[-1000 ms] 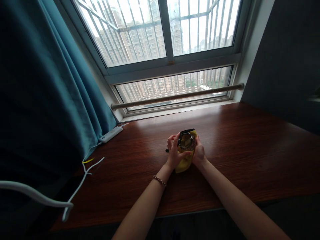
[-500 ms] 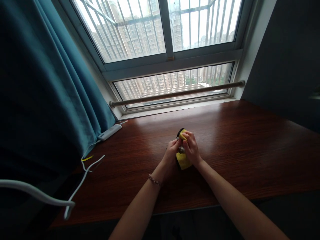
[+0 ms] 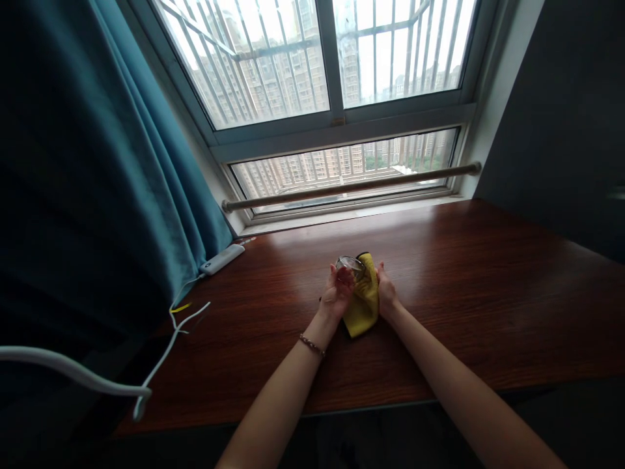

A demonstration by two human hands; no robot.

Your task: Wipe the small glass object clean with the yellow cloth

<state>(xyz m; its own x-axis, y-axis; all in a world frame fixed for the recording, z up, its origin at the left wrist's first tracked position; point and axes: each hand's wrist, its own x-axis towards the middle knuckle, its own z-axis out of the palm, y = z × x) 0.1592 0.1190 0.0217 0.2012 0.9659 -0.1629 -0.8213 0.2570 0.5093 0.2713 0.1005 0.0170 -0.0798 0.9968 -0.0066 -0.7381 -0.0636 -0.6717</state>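
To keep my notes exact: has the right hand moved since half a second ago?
Yes, the right hand has moved slightly rightward, judged against the window's centre post.

Blue curtain [image 3: 139, 133] — grey-framed window [image 3: 336, 120]

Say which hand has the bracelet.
The left hand, holding the clear glass, wears the bracelet; the right hand, against the yellow cloth, wears none.

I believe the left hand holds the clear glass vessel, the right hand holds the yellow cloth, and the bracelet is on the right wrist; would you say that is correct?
Not quite: the head view shows the bracelet on the left wrist. The left hand does hold the clear glass vessel, and the right hand the yellow cloth.
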